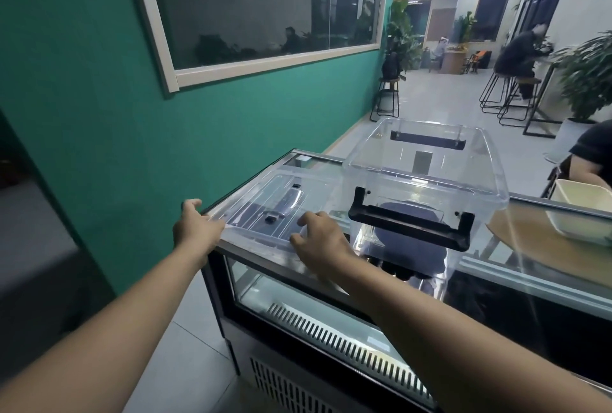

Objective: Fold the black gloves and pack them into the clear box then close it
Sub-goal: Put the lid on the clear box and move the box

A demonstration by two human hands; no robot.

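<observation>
The left hand [198,225] curls around the left edge of the clear lid [275,195]. The right hand [318,242] grips its near right edge with bent fingers. The lid lies flat on the bench [265,255], left of centre, its long axis running toward the upper right. Just right of it stands the clear box [427,177], mouth up, with the black gloves [412,248] inside.

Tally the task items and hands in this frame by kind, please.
Clear box: 1
Clear lid: 1
Black gloves, one pile inside the box: 1
Hands: 2, left hand and right hand
Total: 5
</observation>
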